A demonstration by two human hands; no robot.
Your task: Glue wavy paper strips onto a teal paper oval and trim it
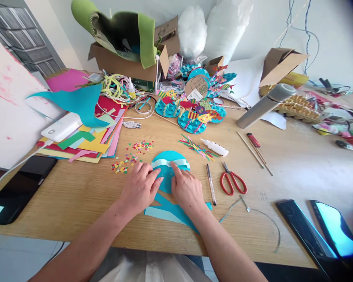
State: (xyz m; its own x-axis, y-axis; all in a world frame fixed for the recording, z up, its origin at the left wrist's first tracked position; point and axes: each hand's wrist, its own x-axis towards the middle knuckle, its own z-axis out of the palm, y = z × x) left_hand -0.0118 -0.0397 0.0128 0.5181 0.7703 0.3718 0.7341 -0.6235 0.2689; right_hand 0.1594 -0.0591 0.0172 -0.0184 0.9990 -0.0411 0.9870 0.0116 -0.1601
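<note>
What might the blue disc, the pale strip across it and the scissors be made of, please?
Blue disc: probably paper or card, matte and evenly coloured. Pale strip: likely matte paper, bending in waves. Scissors: blades apparently metal, dull grey; handles perhaps plastic, smooth and red.

Left hand (141, 186) bent — right hand (188, 188) pointing.

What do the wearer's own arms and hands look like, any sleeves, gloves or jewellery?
Left hand and right hand are both ungloved, with no rings visible. The left forearm and right forearm are bare: no sleeves, watch, bracelet or cables in view. A pale garment shows at the lap.
</note>
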